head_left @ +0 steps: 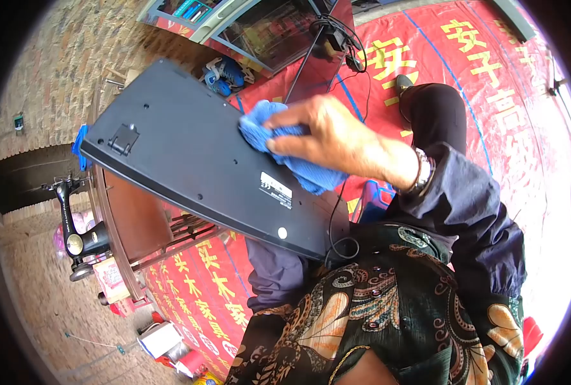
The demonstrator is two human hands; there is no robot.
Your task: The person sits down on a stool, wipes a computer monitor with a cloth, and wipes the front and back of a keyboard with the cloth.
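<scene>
A black computer keyboard (183,147) is tilted in front of me, its underside facing up. A white label (276,190), screw holes and a fold-out foot show on it. My right hand (327,131), with a watch on the wrist, is closed on a blue cloth (314,173) and presses it against the keyboard near its far edge. A thin black cable (344,247) loops at the keyboard's near end. My left sleeve (276,273) runs under the keyboard, which hides my left hand.
An old black sewing machine (74,234) stands on a wooden table at left. Blue-and-white shoes (224,76) sit by a glass-fronted cabinet (260,32). Tangled black cables (340,42) hang beside it. Red sheeting with yellow characters (388,58) covers the floor.
</scene>
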